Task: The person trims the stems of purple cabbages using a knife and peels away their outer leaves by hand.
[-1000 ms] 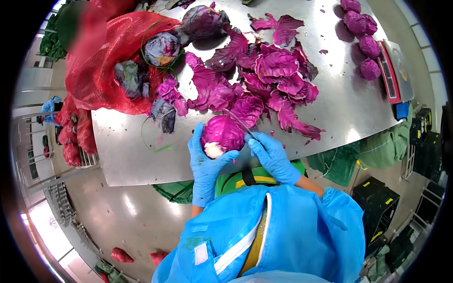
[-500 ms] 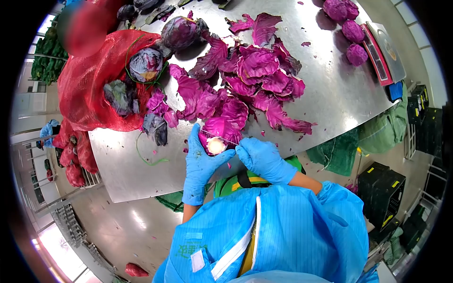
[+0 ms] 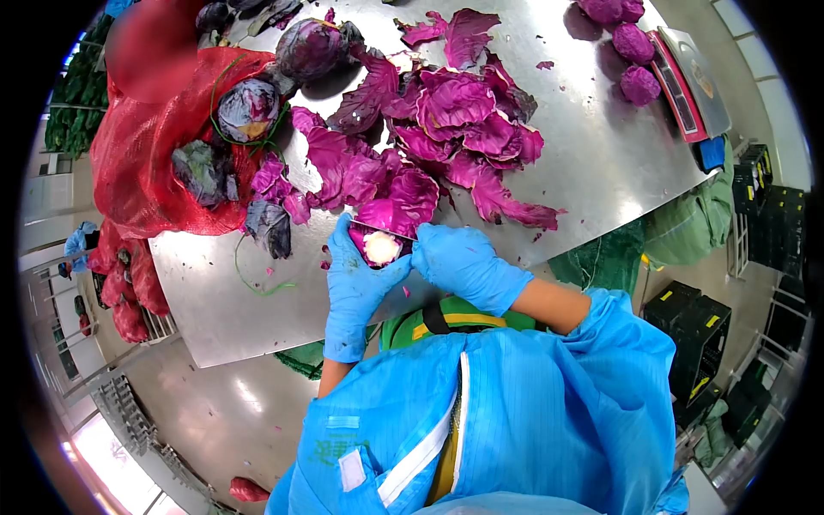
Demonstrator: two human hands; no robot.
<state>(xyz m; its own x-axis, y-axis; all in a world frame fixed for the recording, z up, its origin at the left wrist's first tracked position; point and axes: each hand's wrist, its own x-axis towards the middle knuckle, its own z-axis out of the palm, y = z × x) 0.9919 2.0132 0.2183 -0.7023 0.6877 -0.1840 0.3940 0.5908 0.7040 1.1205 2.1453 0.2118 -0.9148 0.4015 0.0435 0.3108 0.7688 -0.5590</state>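
The silvery metal table (image 3: 592, 163) shows broad surface right of the heaped crinkled purple leaves (image 3: 459, 107); its near edge slants up rightward. The blue-gloved right hand (image 3: 463, 264) is clenched, the blue-gloved left hand (image 3: 354, 279) cups the round purple cabbage (image 3: 382, 249), white stem up, and a thin metal knife (image 3: 386, 229) crosses it.

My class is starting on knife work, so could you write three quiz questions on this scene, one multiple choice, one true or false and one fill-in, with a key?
1. What does the left hand hold? A) a crate; B) a cabbage; C) a loose leaf.
2. True or false: the right hand holds a knife.
3. Fill in: the net bag on the left of the metal table is coloured ____.

Key: 1 B; 2 true; 3 red.
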